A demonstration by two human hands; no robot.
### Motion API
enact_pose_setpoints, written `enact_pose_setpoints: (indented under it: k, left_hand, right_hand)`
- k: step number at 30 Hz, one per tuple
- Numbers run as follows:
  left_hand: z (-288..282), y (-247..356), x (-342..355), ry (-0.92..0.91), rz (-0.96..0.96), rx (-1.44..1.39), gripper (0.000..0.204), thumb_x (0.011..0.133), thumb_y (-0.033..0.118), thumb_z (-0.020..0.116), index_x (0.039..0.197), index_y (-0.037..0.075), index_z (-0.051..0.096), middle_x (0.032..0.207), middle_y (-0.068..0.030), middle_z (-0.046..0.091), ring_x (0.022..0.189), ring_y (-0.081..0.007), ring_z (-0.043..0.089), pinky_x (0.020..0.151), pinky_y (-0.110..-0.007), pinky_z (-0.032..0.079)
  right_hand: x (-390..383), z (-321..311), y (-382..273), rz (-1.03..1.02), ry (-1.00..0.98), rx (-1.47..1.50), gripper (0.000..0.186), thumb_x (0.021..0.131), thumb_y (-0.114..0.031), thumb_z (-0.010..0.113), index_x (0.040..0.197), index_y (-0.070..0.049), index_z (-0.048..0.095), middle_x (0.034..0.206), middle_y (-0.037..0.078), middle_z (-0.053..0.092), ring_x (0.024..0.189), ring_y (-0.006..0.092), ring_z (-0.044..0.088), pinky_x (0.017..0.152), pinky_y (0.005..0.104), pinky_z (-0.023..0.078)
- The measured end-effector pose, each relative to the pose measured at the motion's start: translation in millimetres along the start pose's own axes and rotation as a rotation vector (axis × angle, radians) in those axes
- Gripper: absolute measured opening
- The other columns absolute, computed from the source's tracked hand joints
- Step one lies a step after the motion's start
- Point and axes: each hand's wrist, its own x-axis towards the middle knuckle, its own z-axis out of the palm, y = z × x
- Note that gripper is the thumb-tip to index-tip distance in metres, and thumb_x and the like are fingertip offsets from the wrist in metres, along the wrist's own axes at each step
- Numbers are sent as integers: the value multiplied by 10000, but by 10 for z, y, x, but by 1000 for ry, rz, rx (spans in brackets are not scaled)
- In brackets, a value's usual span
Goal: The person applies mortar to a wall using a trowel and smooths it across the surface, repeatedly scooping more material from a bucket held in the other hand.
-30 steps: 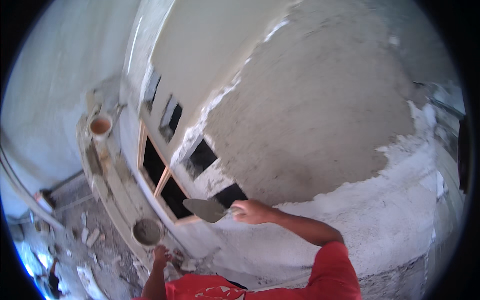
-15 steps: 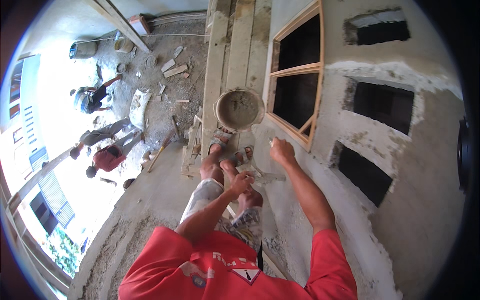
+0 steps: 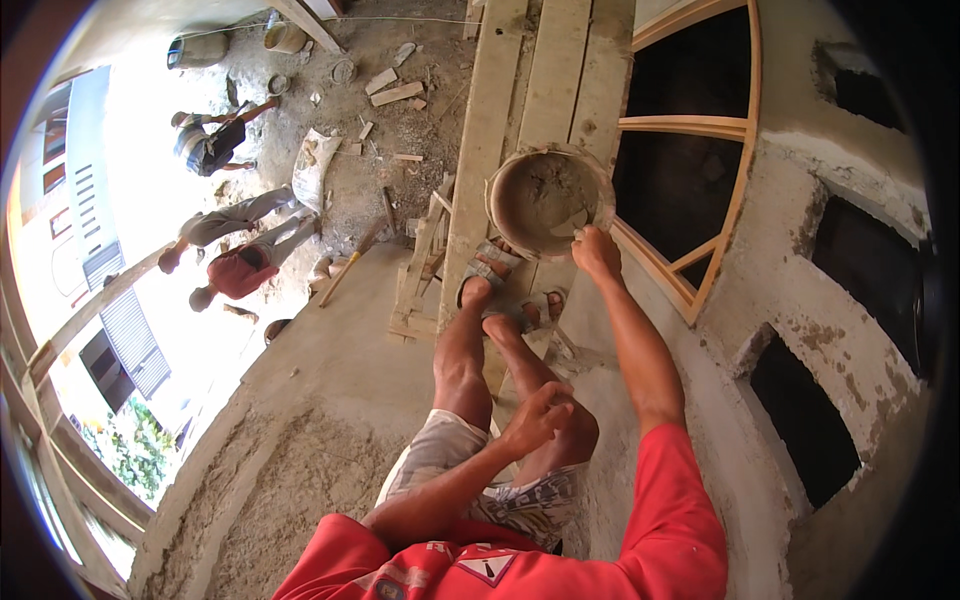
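My right hand (image 3: 597, 252) is closed at the near right rim of a round bucket (image 3: 497, 205). It grips a small trowel (image 3: 573, 224), whose blade lies over the grey wet mortar (image 3: 545, 188) inside; the handle is mostly hidden by my fingers. In front of my right knee is my left hand (image 3: 538, 418), with loosely curled fingers somewhat apart and nothing seen in them. The bucket stands on wooden planks (image 3: 487, 110), just beyond my sandalled feet (image 3: 490, 268).
On the right, a plastered wall (image 3: 800, 270) has several dark openings and a wooden window frame (image 3: 745, 190). A wooden trestle (image 3: 425, 265) adjoins the planks on the left. Lower down at left, people (image 3: 243, 270) work on rubble-strewn ground beside a pale sack (image 3: 314, 165).
My right hand has moved from beside the wall to the bucket, bringing the trowel over the mortar. My left hand stays near my knee. The view has shifted, moving the scene rightward.
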Motion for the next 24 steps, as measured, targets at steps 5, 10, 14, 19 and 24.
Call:
enact_pose_setpoints:
  k: [5,10,14,19,24]
  left_hand:
    - [-15,16,22,6,-18,-4,388,951,211,552,1294,39,495,981,-49,613,809,-117,592,640,-270,513]
    - [-44,-19,-5,59,-20,-22,395,938,226,563,1286,46,510,950,-29,594,808,-111,591,666,-278,512]
    - [-33,-38,24,42,-4,-26,396,937,218,546,1289,40,507,986,-39,618,809,-118,597,675,-281,511]
    - [-40,24,72,20,95,-4,373,934,214,550,1268,49,531,986,-46,625,805,-134,606,671,-284,510]
    - [-81,-22,124,18,81,-83,290,917,178,588,1172,42,573,963,-68,590,776,-154,599,598,-283,498]
  right_hand:
    - [199,364,22,-50,134,154,408,898,-276,616,1221,-29,608,1086,237,669,1013,406,641,875,489,518]
    - [-131,687,500,-204,304,260,435,888,-320,660,1227,-56,601,1012,202,695,936,384,663,778,476,533]
    - [-209,745,570,-246,328,184,380,867,-325,678,1149,-80,608,935,209,694,879,407,666,718,486,532]
    - [-320,454,633,-257,374,209,392,854,-338,680,1149,-88,615,936,209,688,863,416,657,714,487,527]
    - [-1166,-237,508,-295,470,385,321,827,-365,671,958,-74,638,829,213,669,792,419,645,695,510,514]
